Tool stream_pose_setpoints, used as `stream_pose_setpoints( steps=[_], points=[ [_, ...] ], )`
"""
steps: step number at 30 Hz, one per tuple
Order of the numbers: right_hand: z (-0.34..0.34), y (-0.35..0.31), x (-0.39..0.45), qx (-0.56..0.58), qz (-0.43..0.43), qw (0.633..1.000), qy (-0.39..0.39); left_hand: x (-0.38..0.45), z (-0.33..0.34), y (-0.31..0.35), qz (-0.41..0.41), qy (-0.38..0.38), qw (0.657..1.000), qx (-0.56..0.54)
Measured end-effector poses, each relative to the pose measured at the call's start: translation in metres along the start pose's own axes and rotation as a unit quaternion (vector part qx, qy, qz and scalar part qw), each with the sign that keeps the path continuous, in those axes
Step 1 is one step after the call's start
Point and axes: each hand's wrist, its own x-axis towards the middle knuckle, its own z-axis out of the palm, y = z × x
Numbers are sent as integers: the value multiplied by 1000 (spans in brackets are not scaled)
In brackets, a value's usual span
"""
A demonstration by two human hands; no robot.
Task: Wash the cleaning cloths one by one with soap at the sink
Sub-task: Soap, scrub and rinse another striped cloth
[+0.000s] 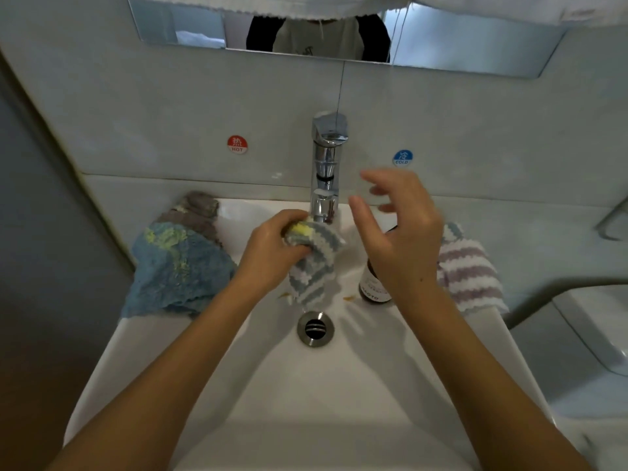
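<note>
Under tap (pixel 325 171), bunched blue-striped cloth (pixel 314 263)

Crowded rim and back of the white ceramic sink (pixel 258 385); open bowl in front.

The tall chrome tap (pixel 325 171) stands at the back centre. The left rim is covered by a blue and yellow fuzzy cloth (pixel 176 270) and a grey cloth (pixel 197 210), the right rim by a purple-and-white striped cloth (pixel 470 271). A brown labelled bottle (pixel 373 287) stands in the bowl just right of the round metal drain (pixel 315 328), under the right hand (pixel 404 229). The left hand (pixel 272 246) grips a blue-and-white striped cloth (pixel 312 266) hanging below the tap. The bowl's near half lies open between the forearms.
</note>
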Motion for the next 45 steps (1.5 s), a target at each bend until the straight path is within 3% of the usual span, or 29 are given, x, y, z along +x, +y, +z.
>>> stream_pose_setpoints(
  steps=[3,5,7,13,25,45],
  points=[
    [6,5,30,-58,-6,995,-75,-3,4,0,-24,-16,999,-25],
    [12,9,46,-55,1,988,-147,-5,6,0,-20,-26,999,-28],
    [16,13,56,-32,-1,985,-170,-6,8,0,-10,-30,999,-36],
    [22,18,64,-5,-17,994,-110,-2,11,-4,-5,-24,998,-64],
    [31,14,73,51,23,996,-69,-2,3,7,-19,-12,991,-135],
    [31,12,76,58,71,993,-78,-18,-3,21,-48,-140,984,-103]
  ],
)
